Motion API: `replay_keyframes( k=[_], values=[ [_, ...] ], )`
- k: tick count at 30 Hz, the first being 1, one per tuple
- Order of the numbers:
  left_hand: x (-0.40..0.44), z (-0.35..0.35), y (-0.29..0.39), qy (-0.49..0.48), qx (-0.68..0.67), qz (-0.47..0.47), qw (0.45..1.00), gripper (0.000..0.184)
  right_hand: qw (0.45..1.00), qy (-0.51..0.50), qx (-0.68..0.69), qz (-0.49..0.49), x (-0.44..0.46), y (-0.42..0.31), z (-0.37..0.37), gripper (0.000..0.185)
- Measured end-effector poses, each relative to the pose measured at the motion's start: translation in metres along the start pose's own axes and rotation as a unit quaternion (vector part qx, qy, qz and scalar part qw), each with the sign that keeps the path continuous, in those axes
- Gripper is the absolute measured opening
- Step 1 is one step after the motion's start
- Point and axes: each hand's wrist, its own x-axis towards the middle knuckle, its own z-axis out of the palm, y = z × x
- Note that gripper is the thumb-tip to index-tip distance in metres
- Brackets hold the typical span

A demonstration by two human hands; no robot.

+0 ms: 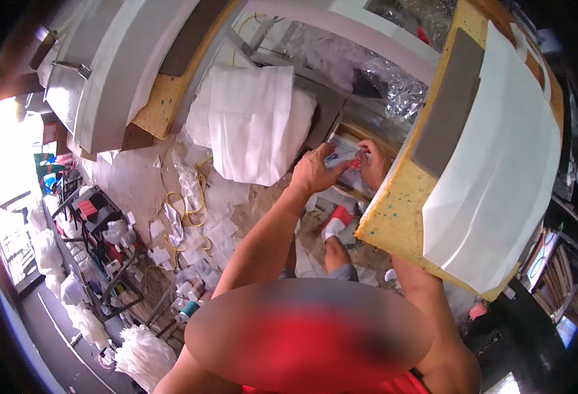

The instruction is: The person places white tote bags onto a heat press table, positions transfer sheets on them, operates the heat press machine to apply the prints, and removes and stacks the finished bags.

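Note:
Both hands are over an open box or drawer (353, 131) with a wooden rim, below the edge of a foam-topped table. My left hand (316, 171) is at its left side, fingers curled toward a small clear and red item (348, 164). On the other side my right hand (373, 164) has its fingers bent around the same item's right end. The item looks like a plastic packet, but its details are too small to tell. Part of my right forearm is hidden under the yellow foam (400, 210).
White sheets (506, 157) and a grey strip (450, 105) lie on the foam at right. White cloth (256, 125) is draped left of the box. Paper scraps and a yellow cord (187, 210) litter the floor. A cluttered rack stands at far left.

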Motion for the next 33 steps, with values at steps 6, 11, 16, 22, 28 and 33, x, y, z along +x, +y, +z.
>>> replay_keyframes(
  k=[6,11,16,22,28,33],
  values=[
    [0.000,-0.003,0.000,-0.019,-0.057,-0.086,0.994,0.051,0.997,0.073,0.001,-0.028,0.004,0.017,0.016,0.012],
    [-0.004,-0.012,-0.011,0.060,-0.076,-0.070,0.993,0.047,0.987,0.069,0.054,0.138,-0.018,0.017,0.016,0.011],
    [-0.058,-0.047,0.032,0.051,0.028,0.144,0.988,0.063,1.000,0.004,-0.006,0.019,-0.082,-0.030,-0.014,0.016],
    [-0.157,-0.089,0.072,-0.179,0.102,0.069,0.976,0.021,0.979,-0.117,0.150,0.078,-0.172,-0.149,-0.098,0.040],
    [-0.159,-0.164,0.212,-0.229,-0.045,0.089,0.968,0.019,0.926,-0.276,0.165,0.196,-0.221,-0.182,-0.256,0.056],
    [-0.085,-0.132,0.314,-0.086,-0.022,0.120,0.989,0.021,0.915,0.099,0.309,0.239,-0.192,-0.172,-0.385,0.054]
  ],
)
